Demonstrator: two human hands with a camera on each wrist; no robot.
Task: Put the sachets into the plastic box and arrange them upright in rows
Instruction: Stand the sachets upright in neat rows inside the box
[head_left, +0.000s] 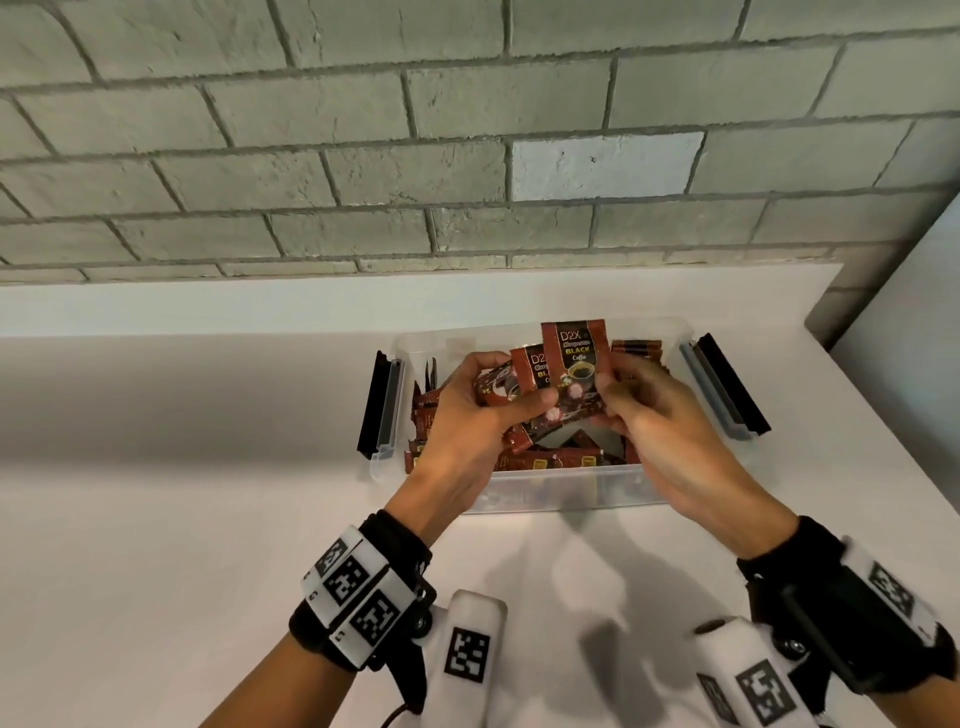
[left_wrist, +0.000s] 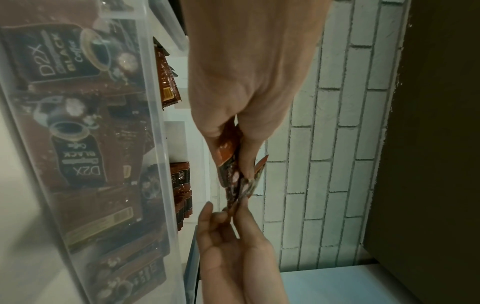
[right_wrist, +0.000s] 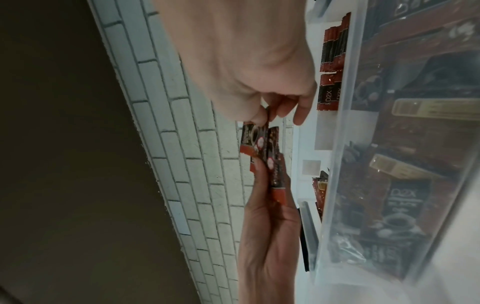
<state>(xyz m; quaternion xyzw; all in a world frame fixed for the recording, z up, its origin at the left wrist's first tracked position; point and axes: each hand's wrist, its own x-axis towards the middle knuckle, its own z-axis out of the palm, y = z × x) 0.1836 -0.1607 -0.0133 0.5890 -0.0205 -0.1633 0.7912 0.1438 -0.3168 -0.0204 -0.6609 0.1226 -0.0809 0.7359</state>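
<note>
Left hand (head_left: 470, 415) grips several red-brown foil coffee sachets (head_left: 530, 387); right hand (head_left: 660, 415) pinches, apparently, the front one (head_left: 574, 369); fanned above the clear plastic box (head_left: 561, 491), they could slip.

The table (head_left: 182, 519) is white and matte, and shadows lie across its near part. Behind the table's far edge rises a wall (head_left: 363, 130) of pale grey-green painted bricks with recessed mortar lines; one brick (head_left: 605, 163) above the table's middle is lighter than the others. Along the foot of the wall a plain white band (head_left: 208, 306) meets the table. At the table's right end the brick wall turns a corner, and beside that corner stands a smooth pale panel (head_left: 914, 322). In the left wrist view a dark flat surface (left_wrist: 436, 144) borders the same brick wall.
</note>
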